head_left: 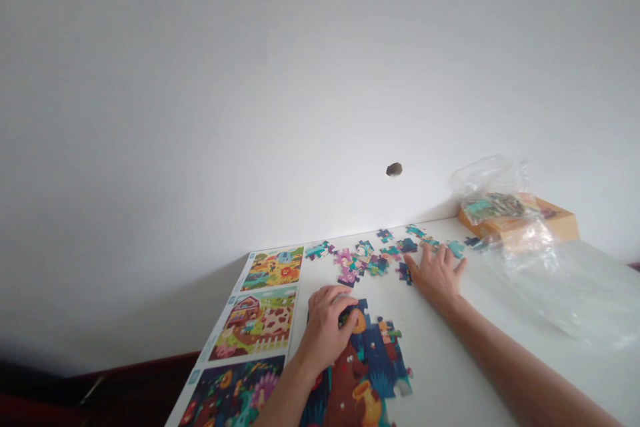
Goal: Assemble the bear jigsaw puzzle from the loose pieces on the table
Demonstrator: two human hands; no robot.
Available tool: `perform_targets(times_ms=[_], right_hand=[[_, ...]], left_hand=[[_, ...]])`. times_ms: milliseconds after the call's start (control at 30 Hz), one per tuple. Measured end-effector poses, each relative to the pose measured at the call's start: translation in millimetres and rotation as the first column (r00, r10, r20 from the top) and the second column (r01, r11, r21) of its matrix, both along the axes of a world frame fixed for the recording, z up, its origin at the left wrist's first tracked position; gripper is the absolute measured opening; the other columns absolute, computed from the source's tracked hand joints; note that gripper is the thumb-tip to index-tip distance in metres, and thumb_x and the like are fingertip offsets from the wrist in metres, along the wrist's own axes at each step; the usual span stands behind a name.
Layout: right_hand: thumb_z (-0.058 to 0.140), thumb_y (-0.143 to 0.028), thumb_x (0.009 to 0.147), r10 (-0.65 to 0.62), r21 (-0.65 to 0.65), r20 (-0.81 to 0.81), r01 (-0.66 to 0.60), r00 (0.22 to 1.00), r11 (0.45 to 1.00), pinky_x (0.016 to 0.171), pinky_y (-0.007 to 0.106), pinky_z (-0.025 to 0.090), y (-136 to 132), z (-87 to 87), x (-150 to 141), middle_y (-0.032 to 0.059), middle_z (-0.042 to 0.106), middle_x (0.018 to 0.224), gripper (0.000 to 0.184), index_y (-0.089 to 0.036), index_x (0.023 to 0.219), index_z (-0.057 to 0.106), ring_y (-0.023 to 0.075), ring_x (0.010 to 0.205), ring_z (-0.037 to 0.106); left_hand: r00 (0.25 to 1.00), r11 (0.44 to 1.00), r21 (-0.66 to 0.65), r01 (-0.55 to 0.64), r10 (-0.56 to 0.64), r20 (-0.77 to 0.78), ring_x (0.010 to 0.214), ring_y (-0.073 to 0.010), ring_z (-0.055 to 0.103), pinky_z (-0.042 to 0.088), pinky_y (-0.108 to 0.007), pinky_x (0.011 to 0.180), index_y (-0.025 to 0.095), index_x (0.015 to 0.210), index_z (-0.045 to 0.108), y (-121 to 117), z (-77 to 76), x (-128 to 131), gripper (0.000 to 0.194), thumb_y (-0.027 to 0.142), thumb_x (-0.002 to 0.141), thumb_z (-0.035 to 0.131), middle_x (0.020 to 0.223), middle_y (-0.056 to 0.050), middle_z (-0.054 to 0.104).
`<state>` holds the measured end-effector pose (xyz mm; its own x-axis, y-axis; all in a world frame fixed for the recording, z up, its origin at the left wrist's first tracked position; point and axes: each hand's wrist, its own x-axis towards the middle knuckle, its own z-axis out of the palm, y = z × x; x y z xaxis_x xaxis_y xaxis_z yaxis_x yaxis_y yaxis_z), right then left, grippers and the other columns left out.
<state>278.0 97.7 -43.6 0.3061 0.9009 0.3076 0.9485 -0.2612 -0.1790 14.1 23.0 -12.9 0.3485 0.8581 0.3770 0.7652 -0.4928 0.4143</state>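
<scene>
A partly joined jigsaw puzzle point(383, 360) lies at the table's near edge, showing a brown bear and a yellow jar on dark blue. My left hand point(327, 320) rests over its upper left part, fingers loosely bent and the thumb apart. Farther right, my right hand point(436, 272) is spread palm down among loose pieces, its index finger touching or just beside a dark blue puzzle piece point(405, 273). Pink puzzle pieces point(347, 268) and teal ones point(377, 265) lie between the hands, toward the wall. What is under my right palm is hidden.
A picture sheet point(296, 307) with several printed scenes lies along the table's left side. At the back right, a clear plastic bag point(493, 203) of pieces sits on an orange box point(563, 220), with more clear plastic in front. The white wall point(300, 113) has a hole point(394, 169).
</scene>
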Motion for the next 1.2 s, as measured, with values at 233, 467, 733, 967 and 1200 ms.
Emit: perform_targets(times_ms=[233, 467, 733, 967, 1200], right_hand=[[0.036, -0.06, 0.094, -0.105, 0.012, -0.068, 0.106, 0.992, 0.994, 0.106, 0.065, 0.015, 9, 3.1, 16, 0.0294, 0.036, 0.146, 0.069, -0.01, 0.139, 0.047, 0.0442, 0.14, 0.022], [0.04, -0.064, 0.091, -0.133, 0.033, -0.017, 0.134, 0.991, 0.99, 0.104, 0.068, 0.014, 10, -3.4, 26, 0.0301, 0.054, 0.123, 0.07, -0.007, 0.129, 0.054, 0.0444, 0.122, 0.043], [0.038, -0.063, 0.091, -0.281, 0.02, -0.063, 0.282, 0.958, 0.959, 0.101, 0.067, 0.02, 14, 0.0, 36, 0.0341, 0.047, 0.131, 0.072, -0.004, 0.129, 0.055, 0.047, 0.126, 0.039], [0.035, -0.051, 0.097, 0.116, 0.008, -0.08, -0.116, 0.99, 0.993, 0.109, 0.058, 0.019, 2, 11.8, 7, 0.0164, 0.06, 0.126, 0.054, -0.017, 0.136, 0.05, 0.0335, 0.12, 0.048], [0.033, -0.024, 0.095, -0.027, 0.08, -0.157, 0.04, 0.987, 0.996, 0.103, 0.055, 0.028, 10, 8.9, 28, 0.0152, 0.048, 0.144, 0.05, -0.016, 0.143, 0.043, 0.0348, 0.134, 0.034]], left_hand=[[1.0, 1.0, -0.001, 0.002, -0.002, 0.001, 0.111, -0.0267, 0.058, 0.044, -0.048, 0.096, 0.026, 0.098, 0.07, 0, 0.1, 0, 0.016, 0.019, 0.087, 0.06, 0.113, -0.006, 0.066], [1.0, 1.0, 0.018, -0.002, 0.002, 0.005, 0.11, -0.0267, 0.059, 0.045, -0.047, 0.095, 0.027, 0.097, 0.07, 0, 0.4, 0, 0.016, 0.019, 0.086, 0.061, 0.111, -0.005, 0.067], [1.0, 1.0, -0.004, -0.007, 0.007, -0.014, 0.111, -0.0272, 0.059, 0.045, -0.049, 0.095, 0.027, 0.098, 0.07, -2, 3.1, 1, 0.016, 0.021, 0.087, 0.06, 0.113, -0.005, 0.067], [0.999, 1.0, -0.011, -0.002, 0.001, -0.041, 0.113, -0.0275, 0.056, 0.044, -0.051, 0.098, 0.028, 0.102, 0.07, -2, 1.9, 0, 0.019, 0.021, 0.087, 0.061, 0.12, -0.005, 0.066], [0.999, 1.0, 0.0, 0.013, -0.013, -0.05, 0.115, -0.0278, 0.056, 0.043, -0.052, 0.099, 0.028, 0.105, 0.07, -1, 0.7, -1, 0.021, 0.022, 0.087, 0.06, 0.123, -0.004, 0.066]])
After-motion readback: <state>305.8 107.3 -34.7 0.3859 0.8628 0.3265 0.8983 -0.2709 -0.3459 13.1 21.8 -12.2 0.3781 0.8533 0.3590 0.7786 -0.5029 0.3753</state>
